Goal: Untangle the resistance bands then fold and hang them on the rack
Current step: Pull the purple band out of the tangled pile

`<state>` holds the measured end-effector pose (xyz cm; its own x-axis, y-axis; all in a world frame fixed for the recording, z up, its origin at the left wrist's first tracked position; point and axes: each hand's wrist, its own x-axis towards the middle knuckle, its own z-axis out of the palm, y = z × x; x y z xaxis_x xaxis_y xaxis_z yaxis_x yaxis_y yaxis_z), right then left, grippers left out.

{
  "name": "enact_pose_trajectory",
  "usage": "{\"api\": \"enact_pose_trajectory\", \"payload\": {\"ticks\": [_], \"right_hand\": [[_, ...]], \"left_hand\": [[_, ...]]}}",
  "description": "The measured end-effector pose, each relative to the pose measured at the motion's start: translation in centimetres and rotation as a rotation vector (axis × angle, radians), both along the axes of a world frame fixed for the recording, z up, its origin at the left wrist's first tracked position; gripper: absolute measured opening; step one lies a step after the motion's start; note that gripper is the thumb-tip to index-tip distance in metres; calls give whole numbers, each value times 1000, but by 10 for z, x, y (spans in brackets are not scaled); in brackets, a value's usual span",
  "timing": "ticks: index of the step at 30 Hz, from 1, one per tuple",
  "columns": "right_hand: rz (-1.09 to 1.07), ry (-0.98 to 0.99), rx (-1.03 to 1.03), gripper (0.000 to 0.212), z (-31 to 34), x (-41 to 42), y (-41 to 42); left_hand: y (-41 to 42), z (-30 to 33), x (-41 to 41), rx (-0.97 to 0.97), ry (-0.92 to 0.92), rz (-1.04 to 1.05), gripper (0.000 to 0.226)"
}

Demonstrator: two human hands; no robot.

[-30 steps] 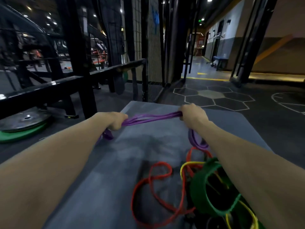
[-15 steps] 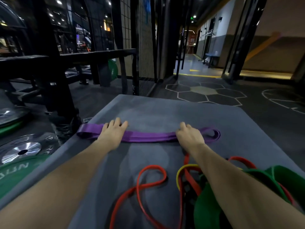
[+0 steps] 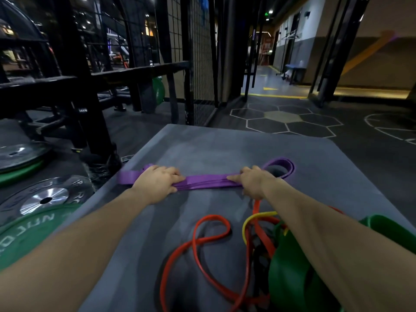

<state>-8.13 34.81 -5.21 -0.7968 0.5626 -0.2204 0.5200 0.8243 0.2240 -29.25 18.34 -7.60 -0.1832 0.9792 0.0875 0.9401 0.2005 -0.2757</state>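
Note:
A purple resistance band (image 3: pixel 207 181) lies folded in a flat strip across the grey mat (image 3: pixel 202 145), with a loop open at its right end. My left hand (image 3: pixel 155 184) grips the strip near its left end, fingers over it and thumb at its near edge. My right hand (image 3: pixel 254 182) pinches the strip near the right loop. Closer to me, a red band (image 3: pixel 202 242), a yellow band (image 3: pixel 258 216) and a wide green band (image 3: pixel 290 278) lie tangled together, partly hidden by my right forearm.
Weight plates (image 3: pixel 42 199) and a green plate (image 3: pixel 27 239) lie on the floor left of the mat. A black metal rack (image 3: pixel 139 70) and a wire mesh panel (image 3: pixel 200 64) stand beyond the mat's far left. Dark floor with hexagon markings (image 3: pixel 283 118) stretches ahead.
The purple band went from stretched in the air between my fists to lying on the mat. My hands then turned inward and took hold of the strip.

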Motion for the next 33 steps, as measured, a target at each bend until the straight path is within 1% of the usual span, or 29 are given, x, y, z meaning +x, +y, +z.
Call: {"api": "enact_pose_trajectory", "payload": {"ticks": [2, 4, 8, 11, 14, 16, 18, 20, 21, 24, 26, 28, 30, 31, 33], "right_hand": [[-8, -18, 36, 55, 4, -1, -5], [19, -18, 123, 51, 8, -3, -10], [43, 39, 185, 42, 11, -23, -24], [50, 78, 107, 39, 8, -44, -29], [44, 65, 10, 46, 2, -55, -30], [32, 42, 57, 42, -2, -57, -28], [19, 37, 105, 38, -2, -58, -28], [1, 52, 104, 39, -3, -58, -26], [-9, 70, 91, 39, -4, -58, -26], [-17, 104, 49, 42, -7, -59, -24], [-19, 110, 42, 42, -9, -59, -23], [-19, 107, 48, 41, -10, -58, -22], [-13, 78, 50, 40, -11, -58, -20], [0, 52, 55, 40, -11, -58, -19], [34, -1, 63, 38, -11, -59, -18]], "left_hand": [[-7, 4, -1, -44, 61, -2, 57], [-16, 11, -4, -92, 86, -4, 67], [-21, 17, -8, -133, -53, -2, 68], [-13, 22, -12, -186, -56, -27, 65], [-8, 32, -21, -235, 9, -29, 64], [-8, 36, -26, -179, 126, -9, 56], [-12, 35, -33, -30, 179, 41, 47], [-17, 25, -41, 77, 132, 104, 42], [-20, 18, -44, 78, 90, 127, 42], [-27, -3, -44, -75, -7, 147, 49], [-27, -4, -46, -143, -34, 157, 55], [-20, 5, -53, -156, -41, 156, 67], [-11, 15, -59, -128, -79, 156, 77], [-6, 19, -61, -109, -92, 163, 78], [1, 21, -63, -120, -86, 194, 71]]}}
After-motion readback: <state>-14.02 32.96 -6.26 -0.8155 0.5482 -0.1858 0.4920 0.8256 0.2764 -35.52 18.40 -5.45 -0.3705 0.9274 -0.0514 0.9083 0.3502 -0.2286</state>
